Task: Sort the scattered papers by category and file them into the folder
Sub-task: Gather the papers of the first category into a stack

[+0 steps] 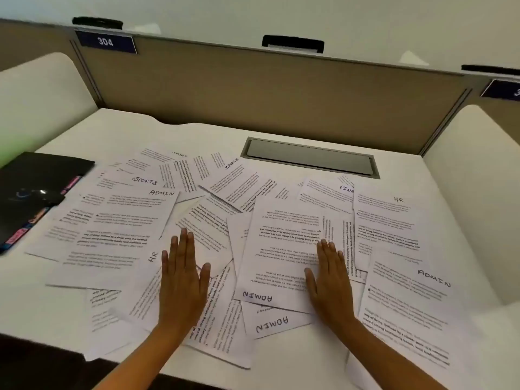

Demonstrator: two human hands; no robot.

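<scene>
Head view. Shows loose white printed paper sheets [118, 235] strewn in overlapping layers across the white counter [197, 133], several turned upside down to the viewer. Reads handwritten headings on them: SPORTS toward the far left, ADMIN in several spots, HR at left centre and far right, a cut-off FIN- near the grey metal cable hatch [309, 157]. Finds the black plastic folder [36, 187] with pink index tabs [70, 184] lying flat at the far left edge, just beside the nearest sheets; no sheet visibly filed in it.

Puts the left hand [183, 274] palm down on the middle of the pile, fingers [184, 243] straight and released, grasping nothing. Same for the right hand [329, 277]: flat on an inverted ADMIN sheet, fingers extended and close together, nothing pinched. Looks like a steadying pose, probably to stop sheets sliding during a survey of the headings.

Judges sorting not yet begun: categories mixed, no separate stacks.

Behind: beige fabric partition [267, 88] bearing a blue plate marked 304 [105, 41].
</scene>
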